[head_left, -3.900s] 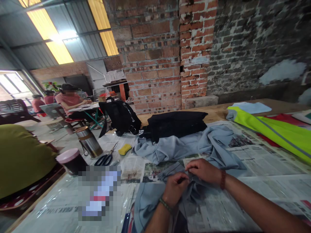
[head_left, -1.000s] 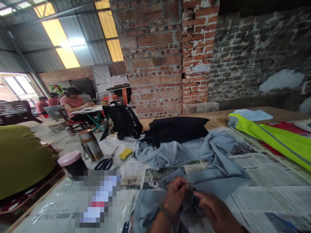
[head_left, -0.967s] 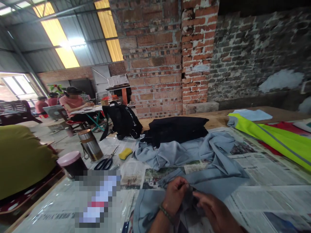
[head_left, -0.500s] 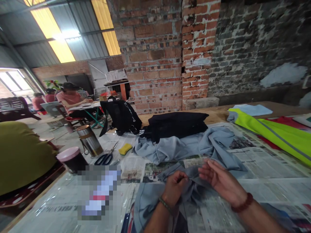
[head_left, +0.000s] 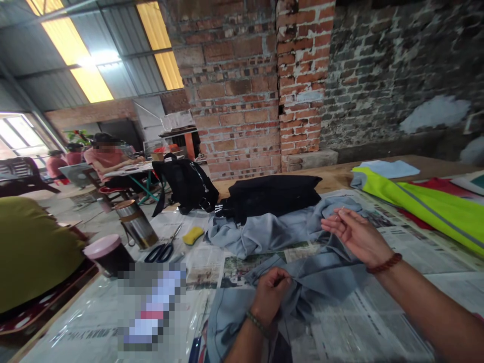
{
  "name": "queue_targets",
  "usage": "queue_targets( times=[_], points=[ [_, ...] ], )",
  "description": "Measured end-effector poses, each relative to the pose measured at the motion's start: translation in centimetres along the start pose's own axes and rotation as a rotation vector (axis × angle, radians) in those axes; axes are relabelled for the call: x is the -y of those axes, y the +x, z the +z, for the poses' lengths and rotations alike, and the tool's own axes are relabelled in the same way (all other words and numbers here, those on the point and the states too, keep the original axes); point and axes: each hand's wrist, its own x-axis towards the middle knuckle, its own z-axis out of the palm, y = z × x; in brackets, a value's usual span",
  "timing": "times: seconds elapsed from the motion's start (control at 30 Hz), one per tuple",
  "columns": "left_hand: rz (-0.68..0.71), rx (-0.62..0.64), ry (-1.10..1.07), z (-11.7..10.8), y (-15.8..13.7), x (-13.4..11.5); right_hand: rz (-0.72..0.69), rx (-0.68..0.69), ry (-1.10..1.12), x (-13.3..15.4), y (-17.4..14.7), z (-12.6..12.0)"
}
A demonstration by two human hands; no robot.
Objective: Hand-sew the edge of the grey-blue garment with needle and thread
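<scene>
My left hand [head_left: 270, 292] is closed, its fingers pinching a fold of the grey-blue garment [head_left: 321, 280] that lies on the newspaper. Raised above the cloth to the right, my right hand [head_left: 357, 234] pinches a thin sewing needle [head_left: 342, 208] between thumb and forefinger, its other fingers loosely curled. Any thread is too fine to make out. The garment's bunched far part [head_left: 260, 232] spreads beyond both hands, against a folded black cloth [head_left: 276, 194].
Left of the garment are a yellow sponge [head_left: 193, 235], scissors [head_left: 162, 249], a metal flask [head_left: 136, 224], a pink-lidded jar [head_left: 109, 254] and a blurred phone [head_left: 155, 307]. A black backpack [head_left: 187, 184] stands behind. A yellow-green vest [head_left: 419, 201] lies right. A person [head_left: 34, 247] sits close at left.
My right hand has moved up and to the right, away from my left hand, with the needle in its fingertips. My left hand stays at the fabric.
</scene>
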Motion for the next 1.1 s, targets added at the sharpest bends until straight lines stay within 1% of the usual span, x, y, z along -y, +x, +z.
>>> queue_targets(
  times=[0.23, 0.37, 0.6, 0.7, 0.83, 1.0, 1.1],
  points=[
    [-0.023, 0.01, 0.013, 0.0, -0.1, 0.0, -0.083, -0.036, -0.019, 3.5, 1.5, -0.2],
    [-0.005, 0.01, 0.038, -0.2, 0.1, 0.2, -0.124, -0.038, -0.026, 4.9, 2.0, -0.4],
    [0.006, 0.017, 0.06, -0.2, 0.1, 0.2, -0.174, -0.041, -0.031, 6.5, 2.8, -1.1],
    [0.012, 0.009, 0.055, -0.2, 0.0, 0.1, -0.178, -0.043, -0.033, 7.0, 2.9, -1.0],
    [0.0, 0.012, 0.03, -0.1, 0.0, 0.1, -0.184, -0.087, -0.034, 7.6, 2.9, -0.7],
    [-0.003, -0.012, 0.037, 0.0, -0.1, -0.2, -0.19, -0.112, -0.01, 8.6, 3.0, -0.6],
    [0.01, 0.005, 0.047, 0.0, -0.1, -0.4, -0.192, -0.109, -0.002, 9.1, 3.0, -0.6]
  ],
)
